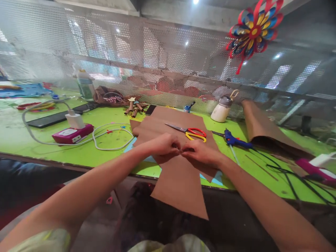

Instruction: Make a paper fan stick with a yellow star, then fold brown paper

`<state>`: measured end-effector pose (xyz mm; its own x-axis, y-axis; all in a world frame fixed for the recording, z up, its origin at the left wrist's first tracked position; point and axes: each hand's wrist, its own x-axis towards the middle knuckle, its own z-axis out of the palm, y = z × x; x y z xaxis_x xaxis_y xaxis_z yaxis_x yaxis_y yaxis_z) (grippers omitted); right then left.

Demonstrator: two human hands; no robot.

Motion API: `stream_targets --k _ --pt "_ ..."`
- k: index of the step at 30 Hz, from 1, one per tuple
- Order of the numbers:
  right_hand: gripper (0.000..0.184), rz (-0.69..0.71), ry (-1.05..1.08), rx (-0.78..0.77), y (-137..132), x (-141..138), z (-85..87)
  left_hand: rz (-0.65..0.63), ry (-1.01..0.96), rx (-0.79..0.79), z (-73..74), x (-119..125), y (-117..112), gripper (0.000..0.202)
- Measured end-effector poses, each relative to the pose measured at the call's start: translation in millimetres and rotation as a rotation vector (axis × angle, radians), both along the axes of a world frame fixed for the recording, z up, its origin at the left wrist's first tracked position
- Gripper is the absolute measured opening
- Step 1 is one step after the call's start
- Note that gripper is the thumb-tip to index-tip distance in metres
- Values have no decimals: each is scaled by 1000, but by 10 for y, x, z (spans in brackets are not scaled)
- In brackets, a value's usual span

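My left hand (169, 144) and my right hand (198, 151) meet over a piece of brown paper (181, 185) that hangs past the table's front edge. Both sets of fingers are pinched together on this paper, thumbs almost touching. More brown paper sheets (178, 117) lie flat beneath and behind my hands. Scissors (186, 131) with one red and one yellow handle rest on those sheets, just beyond my fingers. Light blue paper (216, 178) peeks out from under the brown layers.
On the right lie a blue glue gun (236, 140), a large folded brown sheet (270, 129) and black cables. A white bottle (222, 109) stands behind. Leftward are a magenta power adapter (73, 134) with a looped white cable, a black phone-like slab (57, 117) and small paper rolls (133, 110).
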<state>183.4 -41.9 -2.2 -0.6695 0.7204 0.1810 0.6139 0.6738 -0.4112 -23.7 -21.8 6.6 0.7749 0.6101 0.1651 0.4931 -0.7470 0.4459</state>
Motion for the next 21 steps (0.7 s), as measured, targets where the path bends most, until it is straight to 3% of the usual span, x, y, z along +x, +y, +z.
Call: stream_targets --k 5,13,21 --pt "16 40 -64 105 -27 12 14 -7 58 13 -30 -3 35 21" --pt "12 6 -137 75 -73 108 98 13 103 19 6 -4 20 14" --pt "13 20 -180 224 -57 11 -20 7 131 158 -30 70 -26 15"
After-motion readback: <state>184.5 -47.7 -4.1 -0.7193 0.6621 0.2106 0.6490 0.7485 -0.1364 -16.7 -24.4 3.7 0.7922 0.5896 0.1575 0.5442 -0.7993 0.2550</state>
